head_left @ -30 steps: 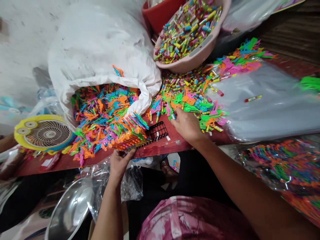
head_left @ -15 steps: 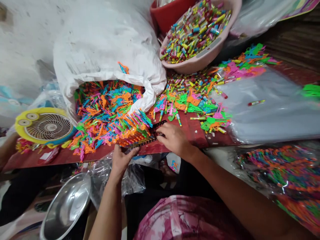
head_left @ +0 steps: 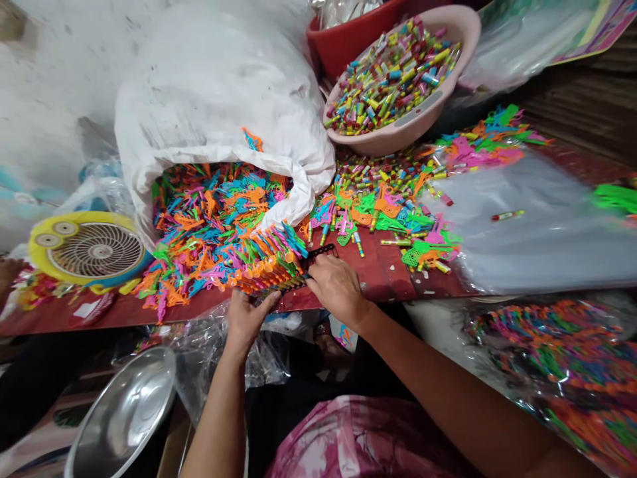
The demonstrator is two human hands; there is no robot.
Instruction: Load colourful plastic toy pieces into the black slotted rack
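A black grid rack [head_left: 318,256] lies on the red table edge [head_left: 378,279], most of its slots filled with upright colourful plastic toys [head_left: 263,265]. My left hand [head_left: 249,318] grips the rack's near edge from below. My right hand [head_left: 336,287] rests at the rack's empty right end, fingers curled over a slot, holding something I cannot make out. A loose heap of small tubes and toy pieces [head_left: 383,212] lies just beyond my right hand.
A white sack [head_left: 219,99] spills bright plastic pieces [head_left: 213,212]. A pink basin [head_left: 413,119] holds small tubes, with a red tub [head_left: 348,33] behind. Clear plastic sheets [head_left: 537,226] lie right. A yellow fan [head_left: 89,252] sits left, a steel bowl [head_left: 124,411] below.
My right hand came back from the loose heap to the rack's empty right end. My left hand kept its hold on the rack.
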